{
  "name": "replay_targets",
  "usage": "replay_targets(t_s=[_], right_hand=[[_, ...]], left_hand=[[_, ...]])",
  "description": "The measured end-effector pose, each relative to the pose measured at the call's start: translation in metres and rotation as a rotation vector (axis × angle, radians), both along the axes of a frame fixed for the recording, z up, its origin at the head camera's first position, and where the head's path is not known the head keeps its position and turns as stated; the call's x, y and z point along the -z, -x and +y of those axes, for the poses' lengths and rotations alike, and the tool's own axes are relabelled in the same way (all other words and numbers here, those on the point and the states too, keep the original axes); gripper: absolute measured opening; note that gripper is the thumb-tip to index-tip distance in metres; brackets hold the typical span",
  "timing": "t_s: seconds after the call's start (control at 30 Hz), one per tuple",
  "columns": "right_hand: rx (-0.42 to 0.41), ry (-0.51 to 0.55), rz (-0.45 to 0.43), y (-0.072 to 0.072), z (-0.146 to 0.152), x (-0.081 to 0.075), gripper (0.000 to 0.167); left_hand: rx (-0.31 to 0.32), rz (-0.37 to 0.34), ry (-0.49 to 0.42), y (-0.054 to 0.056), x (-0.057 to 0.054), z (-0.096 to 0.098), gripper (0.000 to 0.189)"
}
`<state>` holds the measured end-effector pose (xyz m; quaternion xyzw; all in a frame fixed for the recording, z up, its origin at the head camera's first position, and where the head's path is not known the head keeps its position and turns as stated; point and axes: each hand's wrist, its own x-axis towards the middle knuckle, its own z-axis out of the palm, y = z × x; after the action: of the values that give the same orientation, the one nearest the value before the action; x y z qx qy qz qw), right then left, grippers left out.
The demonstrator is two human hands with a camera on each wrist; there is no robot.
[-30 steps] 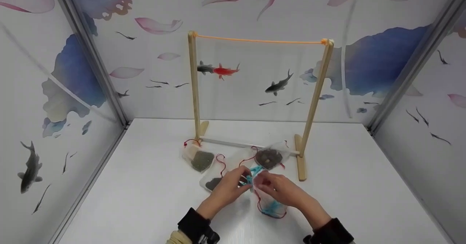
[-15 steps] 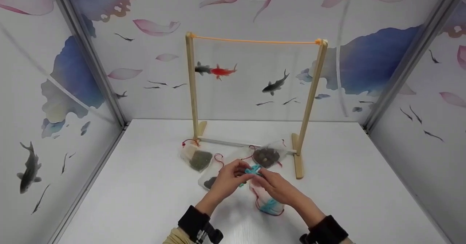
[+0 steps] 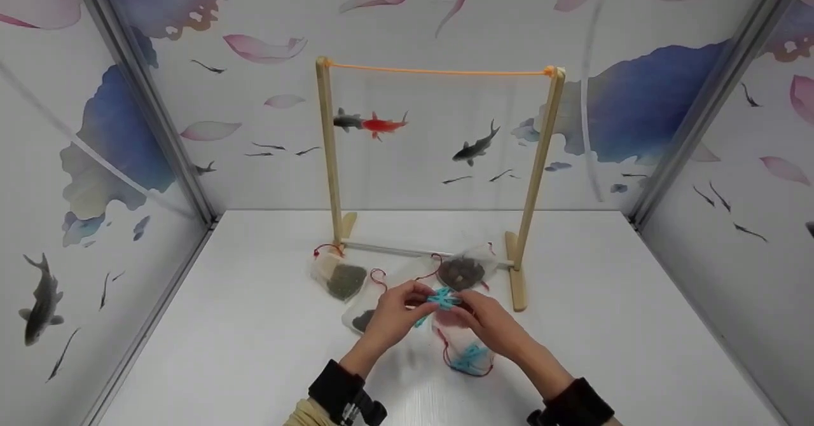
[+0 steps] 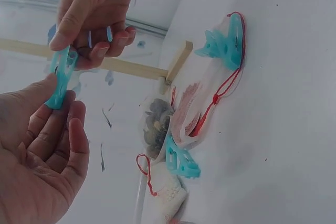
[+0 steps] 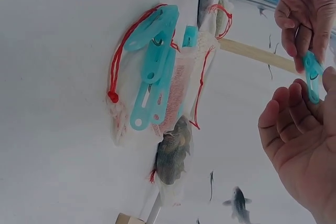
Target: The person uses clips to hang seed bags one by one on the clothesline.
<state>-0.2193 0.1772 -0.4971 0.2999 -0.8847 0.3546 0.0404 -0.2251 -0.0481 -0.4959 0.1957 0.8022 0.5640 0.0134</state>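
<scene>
Between my two hands, above the table, is a light-blue clothespin [image 3: 444,297]. My left hand [image 3: 395,315] pinches one end of it between thumb and fingers; my right hand [image 3: 493,321] pinches the other end. Both grips show in the left wrist view, where the clothespin [image 4: 62,80] spans from the left thumb to the right fingertips. Below the hands, more blue clothespins [image 5: 155,69] lie together by a red drawstring at a white and pink mesh bag [image 5: 176,85]. Another clothespin [image 4: 181,158] lies apart from them, beside the bag.
Behind the hands stands a wooden frame [image 3: 534,178] with an orange cord [image 3: 439,70] strung between its posts. In front of it lie drawstring bags: one with green contents [image 3: 345,281], one with dark brown contents [image 3: 462,273], and one partly behind my left hand [image 3: 362,320].
My right hand has moved up and left from over the mesh bag to the clothespin at my left hand. Both hands now hold it. The view has shifted slightly.
</scene>
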Motion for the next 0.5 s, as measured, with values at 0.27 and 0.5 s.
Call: replay_targets(t_s=[0.27, 0.5], right_hand=[[0.049, -0.009, 0.159, 0.0007, -0.0016, 0.0011, 0.017], [0.043, -0.022, 0.24, 0.0019, -0.0014, 0.0037, 0.009]], left_hand=[[-0.024, 0.022, 0.029, -0.0002, -0.0017, 0.003, 0.023], [-0.037, 0.045, 0.073, -0.0016, 0.0008, 0.0056, 0.023]])
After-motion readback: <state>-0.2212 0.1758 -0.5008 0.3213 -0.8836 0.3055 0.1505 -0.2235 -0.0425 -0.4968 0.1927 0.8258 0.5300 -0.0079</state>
